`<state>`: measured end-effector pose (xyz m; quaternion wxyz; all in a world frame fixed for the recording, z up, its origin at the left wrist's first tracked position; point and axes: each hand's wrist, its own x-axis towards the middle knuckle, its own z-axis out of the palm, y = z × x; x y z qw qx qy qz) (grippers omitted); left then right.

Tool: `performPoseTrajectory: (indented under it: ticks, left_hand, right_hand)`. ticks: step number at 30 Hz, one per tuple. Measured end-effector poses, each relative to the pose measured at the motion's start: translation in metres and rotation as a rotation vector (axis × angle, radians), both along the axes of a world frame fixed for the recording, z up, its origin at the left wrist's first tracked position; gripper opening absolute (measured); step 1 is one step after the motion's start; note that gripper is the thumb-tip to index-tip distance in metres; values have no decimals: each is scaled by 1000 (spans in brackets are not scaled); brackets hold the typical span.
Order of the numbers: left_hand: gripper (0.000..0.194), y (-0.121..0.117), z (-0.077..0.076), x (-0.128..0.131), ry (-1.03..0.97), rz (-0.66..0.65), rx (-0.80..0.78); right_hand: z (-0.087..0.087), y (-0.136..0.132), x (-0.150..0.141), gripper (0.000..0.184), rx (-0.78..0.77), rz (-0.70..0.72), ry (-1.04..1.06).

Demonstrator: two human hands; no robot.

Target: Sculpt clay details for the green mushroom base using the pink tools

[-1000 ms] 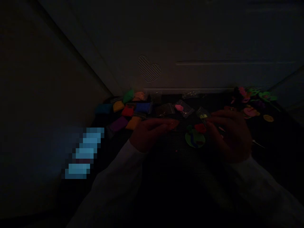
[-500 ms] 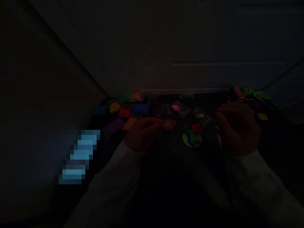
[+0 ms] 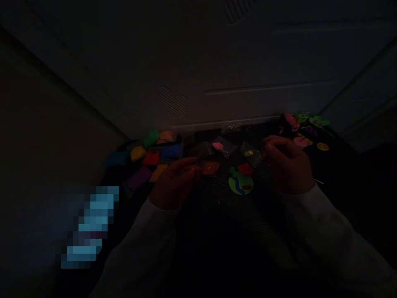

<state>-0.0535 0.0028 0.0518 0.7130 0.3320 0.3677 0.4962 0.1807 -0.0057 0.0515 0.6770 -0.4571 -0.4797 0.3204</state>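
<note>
The scene is very dark. My left hand [image 3: 175, 184] is closed in a loose pinch, its fingertips just in front of a bag of orange clay [image 3: 210, 167]; whatever they hold is too dim to make out. Raised beside a clear bag with a bit of yellow clay [image 3: 249, 153], my right hand [image 3: 290, 165] has thumb and fingers curled together, and their contents cannot be seen. Between the hands lies a light green clay disc [image 3: 248, 180] bearing a blue wavy strip [image 3: 238, 185] and a dark red piece. Red clay [image 3: 246, 168] and a dark green lump [image 3: 232, 171] touch its upper edge.
Several clay packets, including blue [image 3: 170, 151], red [image 3: 151, 157] and purple [image 3: 139, 178], lie at left. A bag with pink clay [image 3: 218, 146] is behind. Colourful shaped pieces [image 3: 291, 121] sit back right. A glowing blurred screen [image 3: 93, 223] is at left, a pale wall [image 3: 198, 62] behind.
The view has shifted, so the table things appear further left. My right hand has come slightly closer to the left. The left fingertips look a little further apart.
</note>
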Motion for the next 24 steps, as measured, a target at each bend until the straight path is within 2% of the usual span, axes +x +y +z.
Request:
performPoseTrajectory:
  ticks: [3,5,12,17,24]
  left_hand:
    - [21,0,-2,-1,20,7,-1]
    - [18,1,-4,-1,10,9,14]
    - [22,5,-8,-2,-40,-6,96]
    - [17,4,-12,-5,-41,-30,100]
    - [22,5,-9,-2,-81,-60,102]
  right_hand:
    - [2,1,0,21,-119,51,227]
    - [5,1,0,22,-168,80,300]
    - [7,0,2,19,-198,210,357]
    - [7,-1,2,18,-214,244,280]
    - [7,-1,2,23,-228,321,458]
